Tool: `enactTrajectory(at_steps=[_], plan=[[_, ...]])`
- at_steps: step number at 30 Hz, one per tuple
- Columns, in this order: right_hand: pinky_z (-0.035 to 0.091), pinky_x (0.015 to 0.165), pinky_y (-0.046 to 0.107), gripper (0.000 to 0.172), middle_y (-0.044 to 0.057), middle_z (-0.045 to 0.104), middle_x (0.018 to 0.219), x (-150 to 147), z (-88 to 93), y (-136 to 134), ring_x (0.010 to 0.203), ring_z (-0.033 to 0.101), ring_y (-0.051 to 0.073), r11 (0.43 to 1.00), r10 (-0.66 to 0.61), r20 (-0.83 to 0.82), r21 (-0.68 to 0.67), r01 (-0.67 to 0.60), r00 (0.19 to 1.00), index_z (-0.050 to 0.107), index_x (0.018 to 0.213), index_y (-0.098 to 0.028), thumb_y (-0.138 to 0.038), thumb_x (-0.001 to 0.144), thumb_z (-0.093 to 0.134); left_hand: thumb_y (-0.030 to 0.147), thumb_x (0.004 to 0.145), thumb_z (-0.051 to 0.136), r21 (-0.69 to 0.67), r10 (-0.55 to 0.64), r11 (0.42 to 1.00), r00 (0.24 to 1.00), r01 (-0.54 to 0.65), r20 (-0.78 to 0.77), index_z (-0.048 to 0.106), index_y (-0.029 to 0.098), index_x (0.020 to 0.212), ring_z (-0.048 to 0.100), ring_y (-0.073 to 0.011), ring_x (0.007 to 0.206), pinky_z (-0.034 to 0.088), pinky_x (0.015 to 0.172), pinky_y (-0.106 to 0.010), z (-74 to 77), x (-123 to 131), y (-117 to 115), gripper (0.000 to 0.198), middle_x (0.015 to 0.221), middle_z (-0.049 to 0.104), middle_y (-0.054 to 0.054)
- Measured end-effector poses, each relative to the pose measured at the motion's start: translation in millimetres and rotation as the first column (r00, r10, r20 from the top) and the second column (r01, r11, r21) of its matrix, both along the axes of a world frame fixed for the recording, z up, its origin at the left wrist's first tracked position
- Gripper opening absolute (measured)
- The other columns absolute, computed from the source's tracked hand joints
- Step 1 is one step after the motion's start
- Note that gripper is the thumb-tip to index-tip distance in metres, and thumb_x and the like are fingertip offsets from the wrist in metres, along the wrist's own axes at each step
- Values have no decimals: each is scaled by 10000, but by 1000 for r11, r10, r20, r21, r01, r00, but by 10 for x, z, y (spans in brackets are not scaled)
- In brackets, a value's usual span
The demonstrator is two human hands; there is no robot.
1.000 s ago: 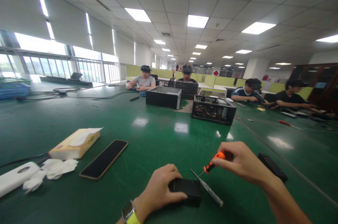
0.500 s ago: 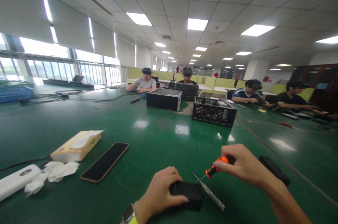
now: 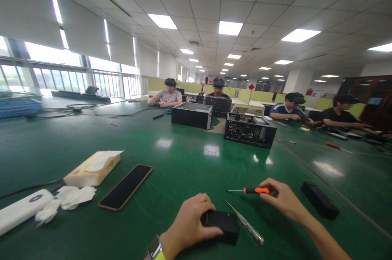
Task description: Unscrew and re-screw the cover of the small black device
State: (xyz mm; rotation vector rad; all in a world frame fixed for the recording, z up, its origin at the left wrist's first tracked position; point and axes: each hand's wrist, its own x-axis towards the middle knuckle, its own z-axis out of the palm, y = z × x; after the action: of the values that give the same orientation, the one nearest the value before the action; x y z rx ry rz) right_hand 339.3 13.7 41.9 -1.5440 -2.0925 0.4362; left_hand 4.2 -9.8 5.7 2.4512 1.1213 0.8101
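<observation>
My left hand [image 3: 196, 221] is closed around the left end of a small black rectangular box [image 3: 225, 223] that rests on the green table. The box's exact kind is unclear. With my right hand [image 3: 281, 198] I pinch the handle end of an orange and black screwdriver [image 3: 255, 190]; its shaft points left, apart from the box, low over or on the tabletop. Between my hands, just right of the box, lies a slim screwdriver with a clear handle [image 3: 249, 227]. A second black box [image 3: 320, 199] sits to the right of my right hand.
On the left are a phone [image 3: 125, 187], a tissue pack [image 3: 93, 169], crumpled tissues [image 3: 73, 197] and a white device [image 3: 26, 210]. Open computer cases [image 3: 191, 116] [image 3: 249, 131] stand farther back. Several people sit around the table [image 3: 171, 152]. A red screwdriver [image 3: 335, 145] lies at right.
My right hand has drawn the orange screwdriver away from the black box, up and to the right, and tipped it nearly level. My left hand stays on the box.
</observation>
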Motion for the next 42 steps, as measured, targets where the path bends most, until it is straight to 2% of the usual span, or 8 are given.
enactTrajectory(at_steps=[5, 9, 12, 17, 21, 27, 31, 42], plan=[[451, 696, 299, 168, 32, 707, 860, 71, -392, -57, 771, 623, 202, 994, 51, 68, -96, -44, 996, 672, 901, -169, -302, 835, 593, 532, 643, 855, -10, 2, 1000, 1000, -2, -4, 717, 173, 936, 609, -222, 863, 451, 727, -275, 3, -11, 2, 483, 939, 659, -49], [452, 802, 327, 231, 66, 694, 988, 9, -310, -101, 904, 628, 235, 1000, -12, 105, -28, 15, 994, 654, 983, -182, -355, 836, 616, 545, 632, 855, -15, -2, 1000, 1000, 2, -2, 716, 177, 933, 612, -220, 855, 451, 727, -275, 23, -9, -4, 495, 944, 664, -49], [435, 742, 331, 303, 67, 687, 899, -168, -211, -204, 826, 622, 230, 997, -71, 199, 20, 68, 978, 657, 866, -191, -462, 909, 527, 516, 646, 855, -6, -1, 1000, 1000, 1, -6, 718, 175, 925, 612, -223, 851, 454, 715, -274, 30, -4, -5, 461, 938, 663, -53], [352, 613, 275, 193, 13, 687, 787, -496, -248, -364, 708, 599, 199, 994, 65, 304, -104, -34, 951, 661, 806, -220, -408, 775, 691, 478, 694, 819, 16, -9, 1000, 1000, 9, -16, 727, 182, 908, 610, -218, 836, 454, 691, -265, 25, 0, -4, 377, 920, 655, -50], [354, 604, 246, 78, -9, 636, 718, -403, -241, -360, 658, 551, 150, 975, 152, 152, -185, -123, 977, 632, 764, -195, -261, 797, 608, 450, 703, 812, 24, -6, 1000, 1000, 6, -4, 728, 185, 911, 609, -214, 835, 459, 698, -264, 19, 1, -5, 347, 917, 655, -47], [352, 572, 236, 280, -37, 534, 641, -43, -62, -376, 605, 458, 122, 858, 246, -304, -373, -352, 921, 649, 741, -159, -433, 735, 702, 466, 723, 796, 35, -18, 999, 1000, 18, 15, 724, 180, 901, 608, -213, 825, 460, 694, -264, 5, -2, 0, 344, 908, 655, -52], [331, 554, 235, 279, -39, 538, 611, -96, -69, -413, 582, 445, 116, 818, 237, -328, -441, -370, 914, 670, 722, -153, -421, 696, 742, 505, 742, 767, 58, -29, 998, 999, 28, 20, 724, 180, 898, 612, -210, 811, 457, 682, -264, -12, -2, 13, 363, 893, 653, -53], [335, 580, 234, 184, -41, 506, 647, -246, -68, -456, 626, 456, 125, 900, 207, -233, -336, -278, 950, 641, 742, -160, -338, 746, 688, 476, 708, 801, 22, -16, 1000, 1000, 16, 4, 718, 181, 902, 610, -212, 820, 458, 697, -264, 3, 8, -1, 363, 904, 657, -48]])
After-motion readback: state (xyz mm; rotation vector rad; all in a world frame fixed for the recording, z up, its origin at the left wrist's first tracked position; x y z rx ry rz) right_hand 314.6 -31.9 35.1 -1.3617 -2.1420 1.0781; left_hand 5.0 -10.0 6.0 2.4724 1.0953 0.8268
